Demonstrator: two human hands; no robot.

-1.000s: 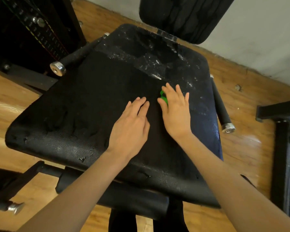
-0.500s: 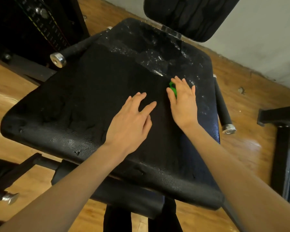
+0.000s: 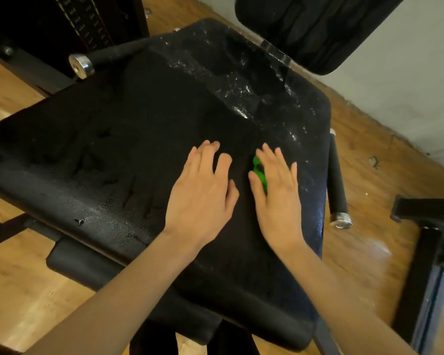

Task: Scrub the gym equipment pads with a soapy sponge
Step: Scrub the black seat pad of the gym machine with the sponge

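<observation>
- Head view: my left hand (image 3: 203, 193) lay flat, fingers straight, holding nothing, on the black seat pad (image 3: 128, 139).
- R hand (image 3: 277, 196) lay flat, fingers straight, pressing green sponge (image 3: 259, 172) onto pad's right side, w/ foam (image 3: 239, 93) beyond.

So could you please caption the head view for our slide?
Right hand presses a green sponge onto the black textured seat pad; left hand rests flat alongside.

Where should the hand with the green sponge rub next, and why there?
Probably sideways toward the left hand. The right hand presses the green sponge flat on the seat pad. Shiny wet suds show only on the far part of the pad, near the back pad, while the near and left parts look dull and dry.
</observation>
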